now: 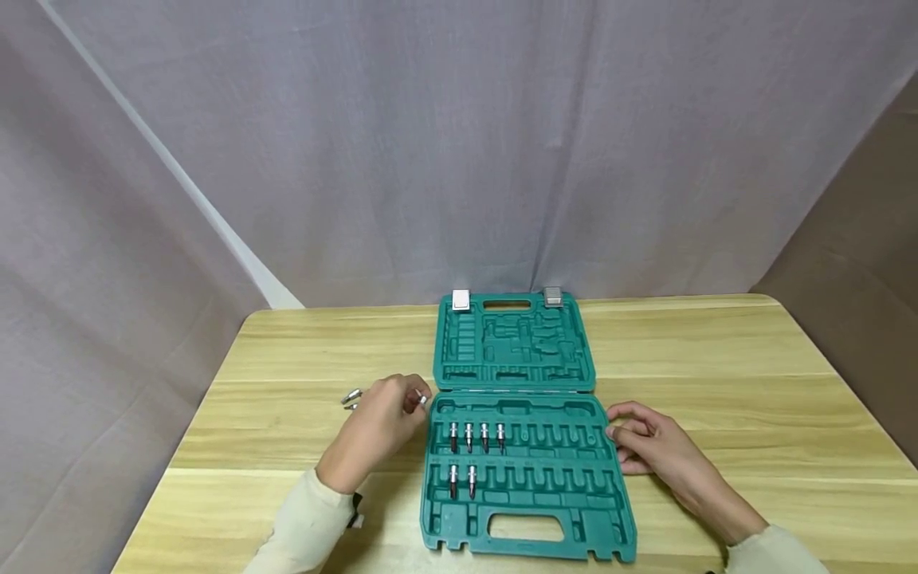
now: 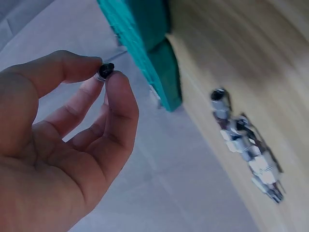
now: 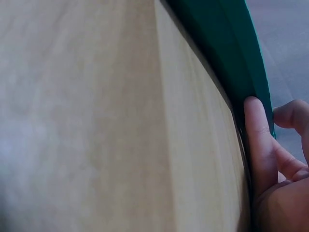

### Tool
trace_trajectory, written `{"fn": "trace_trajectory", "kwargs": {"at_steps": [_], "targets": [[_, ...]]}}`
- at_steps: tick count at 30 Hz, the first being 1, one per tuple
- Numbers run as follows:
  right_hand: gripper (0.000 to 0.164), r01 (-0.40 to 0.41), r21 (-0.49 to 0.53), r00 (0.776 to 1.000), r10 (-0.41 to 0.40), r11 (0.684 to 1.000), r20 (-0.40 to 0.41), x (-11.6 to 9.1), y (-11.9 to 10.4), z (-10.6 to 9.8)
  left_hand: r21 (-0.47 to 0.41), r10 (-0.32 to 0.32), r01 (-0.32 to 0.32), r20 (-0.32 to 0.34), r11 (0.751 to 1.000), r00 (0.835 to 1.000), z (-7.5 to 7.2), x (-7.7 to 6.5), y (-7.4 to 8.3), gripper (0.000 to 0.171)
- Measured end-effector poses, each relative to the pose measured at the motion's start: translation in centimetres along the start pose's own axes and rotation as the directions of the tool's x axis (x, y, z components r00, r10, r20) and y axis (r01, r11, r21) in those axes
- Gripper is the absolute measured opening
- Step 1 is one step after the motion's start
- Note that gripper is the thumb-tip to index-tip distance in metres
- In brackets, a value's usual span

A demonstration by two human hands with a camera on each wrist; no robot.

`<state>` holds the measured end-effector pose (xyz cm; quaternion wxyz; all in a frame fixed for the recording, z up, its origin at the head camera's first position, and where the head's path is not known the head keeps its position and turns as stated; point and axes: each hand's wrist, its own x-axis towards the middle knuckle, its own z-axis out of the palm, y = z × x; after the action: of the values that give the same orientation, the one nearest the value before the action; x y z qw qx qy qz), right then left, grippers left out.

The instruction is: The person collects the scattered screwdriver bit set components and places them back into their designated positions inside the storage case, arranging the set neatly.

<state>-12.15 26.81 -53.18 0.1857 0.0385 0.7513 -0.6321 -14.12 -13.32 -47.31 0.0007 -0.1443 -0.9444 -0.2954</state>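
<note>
My left hand pinches a small metal bit socket between thumb and fingertip, just off the left side of a green tool case. In the left wrist view the held piece shows its dark round end. The case lies open, with several bit sockets in its upper row and two bit sockets in the lower. At the case's right edge, my right hand holds the rim, its thumb at the top and a finger along the outer wall.
Several loose bit sockets lie on the wooden table left of the case, partly behind the left hand in the head view. The case lid lies folded back, with two metal latches at its far edge. A grey curtain hangs behind.
</note>
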Motion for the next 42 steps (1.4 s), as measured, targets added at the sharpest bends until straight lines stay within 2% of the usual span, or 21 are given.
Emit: {"fn": "trace_trajectory", "kwargs": {"at_steps": [5,9,12,16,23,33,38,42], "targets": [[0.035,-0.003,0.012,1.0,0.003,1.0,0.011,0.0,-0.1,0.1,-0.108,0.019,-0.014,0.039,0.994,0.999,-0.3,-0.2,1.0,0.018],[0.036,0.001,0.019,1.0,-0.001,1.0,0.024,0.0,0.0,0.1,-0.224,0.046,-0.027,0.084,0.974,0.995,-0.3,-0.3,1.3,0.017],[0.038,0.005,0.02,0.999,-0.005,1.0,0.031,0.0,-0.1,0.1,-0.274,0.057,-0.031,0.089,0.961,0.994,-0.2,-0.3,1.4,0.016],[0.038,0.01,0.02,1.0,-0.01,1.0,0.024,0.1,-0.2,0.1,-0.309,0.064,-0.033,0.09,0.951,0.994,0.0,-0.2,1.7,0.013],[0.035,0.013,0.024,1.0,-0.014,1.0,0.021,0.0,-0.3,0.0,-0.379,0.041,0.024,0.163,0.925,0.986,1.0,0.3,2.2,0.012],[0.039,-0.002,0.026,1.0,0.002,1.0,0.009,-0.2,-0.1,-0.1,-0.469,0.018,0.085,0.211,0.879,0.977,2.6,1.3,2.9,0.004],[0.039,-0.003,0.026,1.0,0.002,1.0,0.005,-0.3,-0.1,-0.1,-0.477,0.029,0.09,0.236,0.875,0.971,3.1,1.7,3.4,0.003],[0.04,-0.005,0.02,1.0,0.005,1.0,0.004,-0.3,-0.1,-0.1,-0.472,0.033,0.096,0.258,0.876,0.966,3.5,2.2,3.8,0.01]]}}
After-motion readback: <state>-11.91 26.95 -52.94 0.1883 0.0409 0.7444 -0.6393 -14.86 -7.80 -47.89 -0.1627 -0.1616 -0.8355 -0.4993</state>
